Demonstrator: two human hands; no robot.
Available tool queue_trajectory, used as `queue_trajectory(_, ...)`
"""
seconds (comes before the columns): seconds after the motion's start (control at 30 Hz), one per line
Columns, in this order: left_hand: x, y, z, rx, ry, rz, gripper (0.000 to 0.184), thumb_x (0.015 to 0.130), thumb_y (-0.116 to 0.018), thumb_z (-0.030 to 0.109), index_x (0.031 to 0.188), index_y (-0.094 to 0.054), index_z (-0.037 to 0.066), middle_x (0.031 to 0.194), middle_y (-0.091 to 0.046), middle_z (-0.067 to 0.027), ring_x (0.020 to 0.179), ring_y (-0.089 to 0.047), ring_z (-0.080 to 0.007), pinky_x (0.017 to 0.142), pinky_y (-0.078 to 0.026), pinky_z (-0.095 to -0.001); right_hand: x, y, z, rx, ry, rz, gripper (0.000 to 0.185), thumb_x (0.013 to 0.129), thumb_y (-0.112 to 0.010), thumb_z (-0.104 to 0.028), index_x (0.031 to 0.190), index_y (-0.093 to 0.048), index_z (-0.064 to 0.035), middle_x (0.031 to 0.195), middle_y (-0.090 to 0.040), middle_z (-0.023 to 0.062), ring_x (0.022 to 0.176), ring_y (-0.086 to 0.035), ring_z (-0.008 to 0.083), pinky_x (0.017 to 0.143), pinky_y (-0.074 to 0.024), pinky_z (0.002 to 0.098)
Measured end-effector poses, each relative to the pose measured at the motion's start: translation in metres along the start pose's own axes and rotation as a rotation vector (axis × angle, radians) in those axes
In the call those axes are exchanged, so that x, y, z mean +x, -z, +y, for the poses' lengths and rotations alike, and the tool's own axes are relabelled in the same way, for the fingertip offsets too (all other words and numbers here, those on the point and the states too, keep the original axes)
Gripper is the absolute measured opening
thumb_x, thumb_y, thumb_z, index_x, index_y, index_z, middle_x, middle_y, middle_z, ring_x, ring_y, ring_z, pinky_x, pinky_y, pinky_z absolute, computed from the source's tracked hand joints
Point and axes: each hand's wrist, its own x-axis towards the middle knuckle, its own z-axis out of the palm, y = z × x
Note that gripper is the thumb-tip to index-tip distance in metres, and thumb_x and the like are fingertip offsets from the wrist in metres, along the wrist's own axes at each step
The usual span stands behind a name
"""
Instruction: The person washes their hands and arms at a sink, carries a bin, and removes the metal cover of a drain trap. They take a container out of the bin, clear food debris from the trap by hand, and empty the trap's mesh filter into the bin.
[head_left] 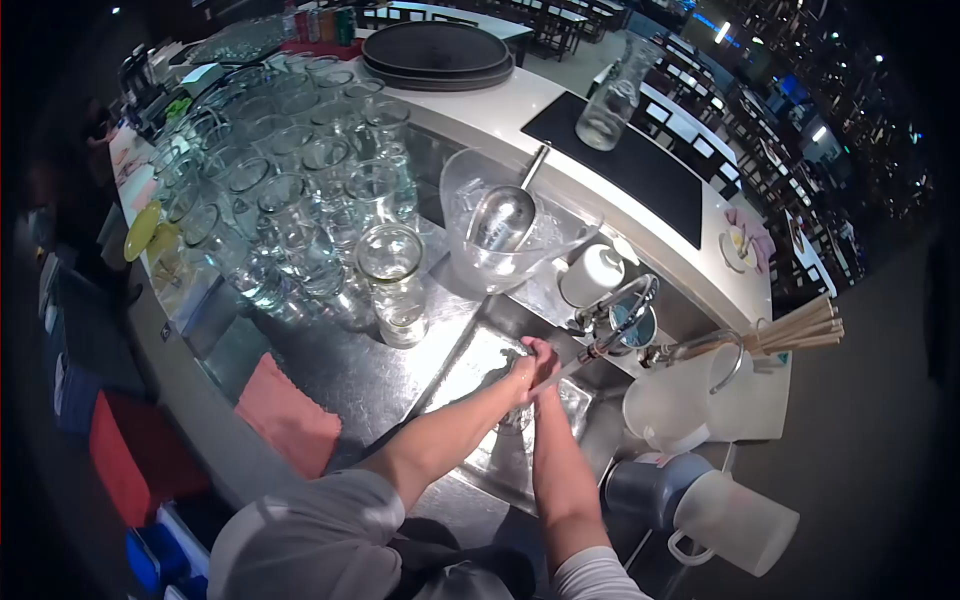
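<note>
Both your hands (540,366) are together, seemingly rinsing, the sink (466,372) below them; parting them would call for clearing the faucet (601,346) just beside.

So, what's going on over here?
Someone is at a metal sink with their left hand and right hand together beneath a tap; what looks like water is running onto them. I can't see anything held in them. To the left of the sink stand many clear glass carafes. Behind it is a clear tub with a metal scoop in it, and a pink cloth lies at left.
</note>
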Motion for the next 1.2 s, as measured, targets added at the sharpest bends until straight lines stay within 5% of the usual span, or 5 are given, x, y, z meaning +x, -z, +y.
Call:
queue_trajectory(0.2, -0.051, -0.006, 0.016, 0.643, -0.477, 0.15, 0.037, 0.092, -0.046, 0.026, 0.118, -0.049, 0.0, 0.112, -0.057, -0.0142, 0.104, -0.054, -0.0204, 0.088, -0.042, -0.0366, 0.07, -0.022, 0.029, -0.201, -0.403, -0.182, 0.02, 0.086, -0.051, -0.012, 0.081, -0.065, 0.0013, 0.077, -0.066, 0.0097, 0.073, -0.061, 0.0197, 0.07, -0.0481, 0.0289)
queue_trajectory(0.5, -0.184, -0.077, 0.03, 0.967, -0.329, -0.034, 0.098, 0.081, -0.065, 0.046, 0.147, -0.005, 0.003, 0.148, -0.011, -0.0277, 0.141, -0.008, -0.0303, 0.113, -0.013, -0.0364, 0.019, 0.017, 0.012, -0.703, -0.272, -0.542, 0.018, 0.087, -0.05, -0.015, 0.085, -0.06, 0.0003, 0.082, -0.062, 0.0108, 0.077, -0.059, 0.0217, 0.071, -0.0478, 0.0309)
queue_trajectory(0.63, -0.141, -0.072, 0.031, 0.781, -0.216, -0.033, 0.106, 0.074, -0.069, 0.028, 0.146, 0.003, 0.001, 0.144, -0.02, -0.031, 0.135, -0.025, -0.0349, 0.106, -0.029, -0.0379, -0.003, 0.029, 0.0, -0.518, -0.297, -0.5, 0.018, 0.087, -0.05, -0.016, 0.088, -0.058, 0.0003, 0.087, -0.06, 0.0118, 0.08, -0.058, 0.0226, 0.073, -0.0476, 0.0317)
queue_trajectory(1.1, -0.003, -0.018, 0.0, 0.754, -0.25, 0.461, 0.049, 0.092, -0.047, 0.039, 0.121, -0.051, -0.001, 0.118, -0.057, -0.0182, 0.113, -0.052, -0.0285, 0.093, -0.04, -0.0353, -0.025, -0.018, 0.01, 0.386, -0.311, 0.059, 0.022, 0.089, -0.05, -0.019, 0.1, -0.05, 0.0, 0.103, -0.053, 0.0153, 0.093, -0.053, 0.0256, 0.08, -0.0466, 0.0346)
queue_trajectory(1.2, 0.002, -0.003, 0.016, 0.677, -0.241, 0.206, 0.034, 0.093, -0.044, 0.033, 0.096, -0.06, 0.003, 0.095, -0.061, -0.0096, 0.093, -0.055, -0.022, 0.084, -0.043, -0.0361, -0.019, -0.025, 0.014, 0.601, -0.29, 0.155, 0.023, 0.09, -0.05, -0.02, 0.102, -0.049, 0.0, 0.106, -0.051, 0.0161, 0.095, -0.053, 0.0263, 0.082, -0.0464, 0.0352)
